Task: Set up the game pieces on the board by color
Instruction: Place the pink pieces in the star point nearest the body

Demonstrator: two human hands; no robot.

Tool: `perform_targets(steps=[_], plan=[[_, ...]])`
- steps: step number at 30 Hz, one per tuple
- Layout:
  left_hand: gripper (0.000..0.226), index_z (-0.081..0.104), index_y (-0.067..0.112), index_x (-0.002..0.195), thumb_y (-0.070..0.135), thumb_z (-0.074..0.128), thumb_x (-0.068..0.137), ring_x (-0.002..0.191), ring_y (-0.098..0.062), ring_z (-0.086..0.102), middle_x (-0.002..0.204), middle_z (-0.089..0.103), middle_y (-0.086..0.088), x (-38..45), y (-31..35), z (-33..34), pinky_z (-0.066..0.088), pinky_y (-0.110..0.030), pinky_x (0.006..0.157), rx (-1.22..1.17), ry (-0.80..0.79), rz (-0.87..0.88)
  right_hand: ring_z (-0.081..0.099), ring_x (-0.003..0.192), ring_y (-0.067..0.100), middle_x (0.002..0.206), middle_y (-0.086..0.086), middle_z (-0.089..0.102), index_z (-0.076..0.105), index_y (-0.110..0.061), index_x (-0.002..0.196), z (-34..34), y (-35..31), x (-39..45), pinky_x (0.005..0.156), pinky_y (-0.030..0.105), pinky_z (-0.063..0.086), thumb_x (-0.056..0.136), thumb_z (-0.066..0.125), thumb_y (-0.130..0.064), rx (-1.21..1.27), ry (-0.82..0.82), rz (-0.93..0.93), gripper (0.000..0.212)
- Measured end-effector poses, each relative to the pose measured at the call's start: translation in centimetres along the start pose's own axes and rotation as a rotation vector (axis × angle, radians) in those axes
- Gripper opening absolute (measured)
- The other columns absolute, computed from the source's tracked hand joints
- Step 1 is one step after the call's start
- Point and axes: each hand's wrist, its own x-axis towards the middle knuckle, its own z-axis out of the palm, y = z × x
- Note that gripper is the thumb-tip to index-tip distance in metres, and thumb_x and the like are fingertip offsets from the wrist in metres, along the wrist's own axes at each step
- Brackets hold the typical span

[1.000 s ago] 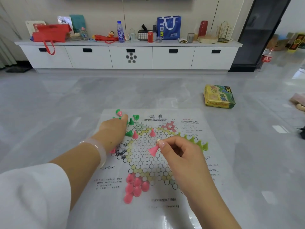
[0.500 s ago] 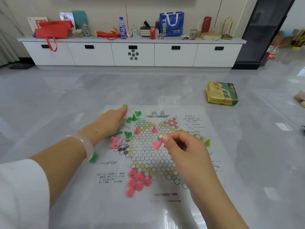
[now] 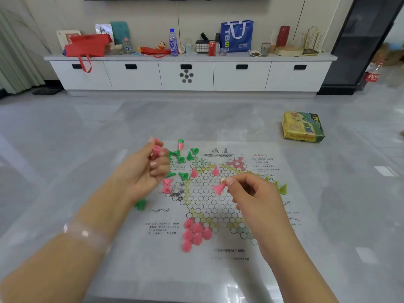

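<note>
While our right hand (image 3: 251, 191) pinches a pink cone piece (image 3: 219, 188) by its tip above the hexagon field of the paper board (image 3: 273, 215), our left hand (image 3: 148, 169) is closed around another pink piece (image 3: 157, 148) lifted from the loose green pieces (image 3: 181, 158). We judge the step to be adding pinks to the pink cluster (image 3: 195, 234) at the near point. We should lower each piece base first, upright, onto a free circle beside the cluster, without knocking its neighbours, and press lightly so the thin sheet stays flat.
</note>
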Motion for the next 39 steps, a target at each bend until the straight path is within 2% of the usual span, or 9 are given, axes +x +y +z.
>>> perform_targets(steps=[2, 4, 8, 15, 19, 22, 24, 28, 39], plan=[[0.018, 0.053, 0.011, 0.071, 0.006, 0.07, 0.068, 0.034, -0.006, 0.036, 0.053, 0.043, 0.002, -2.8, -1.5, 0.3, 0.028, -0.013, 0.03, -0.193, -0.143, -0.079, 0.046, 0.052, -0.004, 0.056, -0.021, 0.058, 0.069, -0.025, 0.068, 0.1, 0.1, -0.1, 0.06, 0.016, 0.04, 0.088, 0.058, -0.021, -0.002, 0.005, 0.006, 0.023], [0.026, 0.054, 0.007, 0.07, 0.004, 0.075, 0.055, 0.037, -0.009, 0.039, 0.058, 0.044, -0.001, -4.7, -2.7, 0.5, 0.032, -0.016, 0.031, -0.299, -0.196, -0.126, 0.046, 0.052, -0.004, 0.058, -0.021, 0.06, 0.07, -0.024, 0.068, 0.3, 0.0, -0.2, 0.06, 0.015, 0.041, 0.088, 0.058, -0.02, -0.018, -0.002, -0.002, 0.024], [0.009, 0.045, 0.01, 0.074, 0.017, 0.051, 0.076, 0.04, -0.009, 0.038, 0.061, 0.043, -0.002, -6.5, -4.1, 1.2, 0.031, -0.015, 0.034, -0.305, -0.016, -0.152, 0.046, 0.051, -0.005, 0.06, -0.022, 0.062, 0.07, -0.023, 0.068, 0.7, -0.1, -0.8, 0.056, 0.01, 0.04, 0.088, 0.057, -0.02, -0.039, -0.023, -0.031, 0.024], [0.02, 0.051, 0.005, 0.087, 0.014, 0.034, 0.089, 0.049, -0.012, 0.041, 0.06, 0.052, -0.007, -7.1, -6.0, -0.9, 0.036, -0.016, 0.037, -0.193, 0.208, -0.123, 0.045, 0.05, -0.002, 0.055, -0.021, 0.059, 0.069, -0.022, 0.065, 0.3, 0.8, -0.6, 0.049, 0.008, 0.037, 0.087, 0.059, -0.019, -0.114, -0.106, -0.016, 0.025], [0.023, 0.058, 0.012, 0.085, 0.008, 0.037, 0.093, 0.04, -0.006, 0.037, 0.054, 0.053, 0.003, -6.5, -5.8, -1.7, 0.03, -0.015, 0.035, 0.308, 0.384, 0.105, 0.052, 0.053, -0.006, 0.063, -0.015, 0.066, 0.069, -0.021, 0.064, 0.1, 1.5, -0.5, 0.052, 0.006, 0.04, 0.085, 0.062, -0.017, -0.172, -0.163, 0.033, 0.022], [0.023, 0.063, 0.028, 0.082, 0.02, 0.045, 0.094, 0.057, -0.012, 0.039, 0.067, 0.052, 0.005, -6.7, -6.1, -2.0, 0.031, -0.024, 0.053, 0.788, 0.444, 0.276, 0.058, 0.061, 0.004, 0.071, -0.006, 0.072, 0.069, -0.019, 0.067, 0.3, 2.2, -0.2, 0.061, 0.019, 0.05, 0.084, 0.064, -0.016, -0.202, -0.149, 0.081, 0.018], [0.016, 0.065, 0.031, 0.083, 0.027, 0.051, 0.09, 0.06, -0.01, 0.043, 0.066, 0.052, 0.006, -6.6, -6.1, -2.0, 0.034, -0.026, 0.059, 0.858, 0.417, 0.328, 0.057, 0.061, 0.01, 0.071, -0.003, 0.072, 0.069, -0.017, 0.068, 0.5, 2.6, -0.1, 0.06, 0.025, 0.05, 0.083, 0.064, -0.016, -0.19, -0.159, 0.109, 0.016], [0.013, 0.066, 0.029, 0.081, 0.029, 0.055, 0.088, 0.055, -0.007, 0.042, 0.059, 0.047, 0.009, -6.3, -6.0, -2.1, 0.033, -0.024, 0.056, 0.885, 0.404, 0.334, 0.049, 0.053, 0.009, 0.066, -0.004, 0.071, 0.069, -0.015, 0.068, 1.0, 3.2, -0.1, 0.047, 0.016, 0.04, 0.082, 0.064, -0.014, -0.192, -0.184, 0.132, 0.015], [0.035, 0.062, 0.022, 0.067, 0.013, 0.04, 0.092, 0.036, -0.006, 0.024, 0.043, 0.044, 0.008, -6.3, -5.2, -1.9, 0.021, -0.011, 0.031, 0.599, 0.371, 0.213, 0.05, 0.058, 0.013, 0.07, -0.002, 0.072, 0.07, -0.014, 0.067, 0.6, 3.2, -0.5, 0.051, 0.024, 0.039, 0.079, 0.066, -0.016, -0.258, -0.25, 0.172, 0.012]])
